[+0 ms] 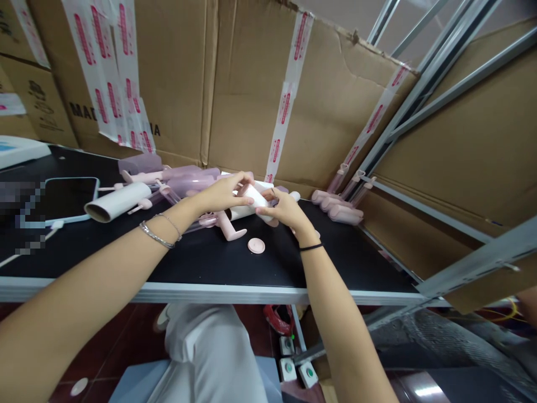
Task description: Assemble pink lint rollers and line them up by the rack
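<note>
2 hands meet on 1 white roller (254, 197) above the counter (188, 263). At 9 o'clock of it the left hand (222, 193) pinches its end; at 3 o'clock the right hand (285, 210) holds the body. It looks light, stiff and smooth; I would grip around the middle.

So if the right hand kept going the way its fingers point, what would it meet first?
The right hand points left across the black table. It already touches the white paper roll held with the left hand; past that, probably the left hand's fingers, though depth is unclear.
</note>
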### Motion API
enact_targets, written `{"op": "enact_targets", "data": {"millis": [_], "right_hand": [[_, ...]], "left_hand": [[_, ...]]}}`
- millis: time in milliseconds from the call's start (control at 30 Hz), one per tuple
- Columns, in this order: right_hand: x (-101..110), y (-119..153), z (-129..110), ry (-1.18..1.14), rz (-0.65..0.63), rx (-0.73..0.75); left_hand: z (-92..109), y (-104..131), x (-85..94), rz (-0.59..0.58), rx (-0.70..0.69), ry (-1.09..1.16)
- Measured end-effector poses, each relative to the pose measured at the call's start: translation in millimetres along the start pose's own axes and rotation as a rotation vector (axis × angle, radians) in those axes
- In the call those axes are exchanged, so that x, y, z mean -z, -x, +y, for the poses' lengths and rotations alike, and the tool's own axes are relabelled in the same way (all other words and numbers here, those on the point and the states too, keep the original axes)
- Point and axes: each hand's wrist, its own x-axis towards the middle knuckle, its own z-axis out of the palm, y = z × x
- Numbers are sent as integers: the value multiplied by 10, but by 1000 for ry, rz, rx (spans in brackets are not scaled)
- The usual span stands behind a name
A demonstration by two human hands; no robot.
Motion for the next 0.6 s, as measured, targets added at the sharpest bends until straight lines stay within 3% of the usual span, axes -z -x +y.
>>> {"op": "enact_targets", "data": {"millis": [267,600], "right_hand": [[18,17,-37,466,57,72],[19,61,-105,584,60,107]], "left_hand": [[-16,33,118,-266,-47,-187],[83,56,176,-319,-65,-241]]}}
